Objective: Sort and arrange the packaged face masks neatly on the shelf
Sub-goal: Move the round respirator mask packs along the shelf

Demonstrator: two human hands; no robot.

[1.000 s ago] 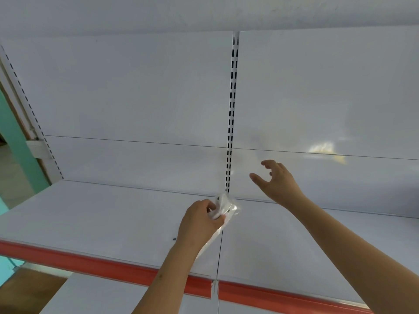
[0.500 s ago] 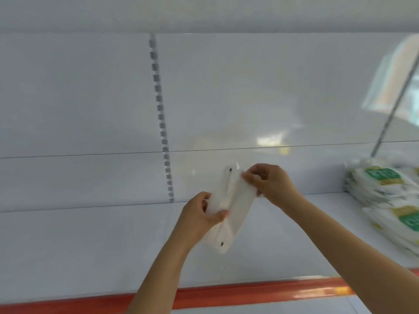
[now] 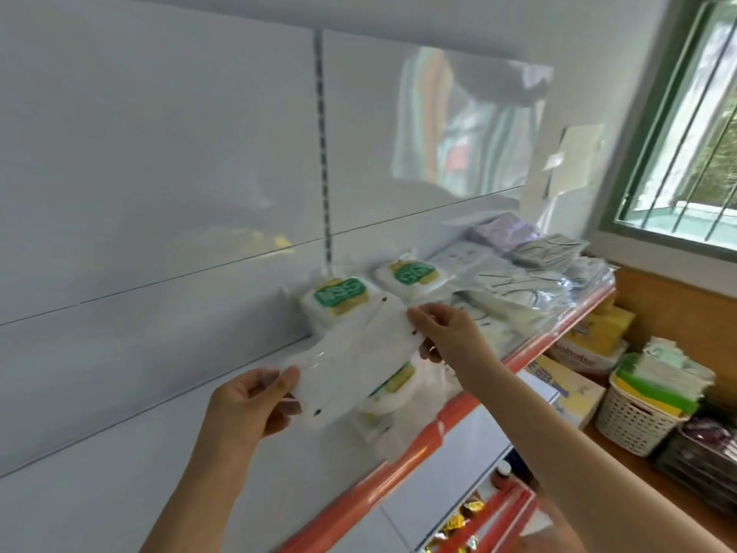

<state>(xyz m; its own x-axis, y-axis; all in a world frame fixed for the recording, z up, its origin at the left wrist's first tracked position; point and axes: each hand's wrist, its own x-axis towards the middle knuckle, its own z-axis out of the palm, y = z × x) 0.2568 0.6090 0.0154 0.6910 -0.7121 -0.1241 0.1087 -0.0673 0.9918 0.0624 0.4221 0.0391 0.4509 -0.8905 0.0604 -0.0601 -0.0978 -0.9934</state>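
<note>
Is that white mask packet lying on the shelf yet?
No. The white mask packet is held in the air, left hand and right hand pinching opposite ends.

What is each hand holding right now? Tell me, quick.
Left hand: closed on the lower end of the clear mask packet.
Right hand: pinching the packet's upper end.

The held mask packet (image 3: 355, 365) hides part of the green-labelled packs (image 3: 343, 299), whose blurred print is unreadable.
</note>
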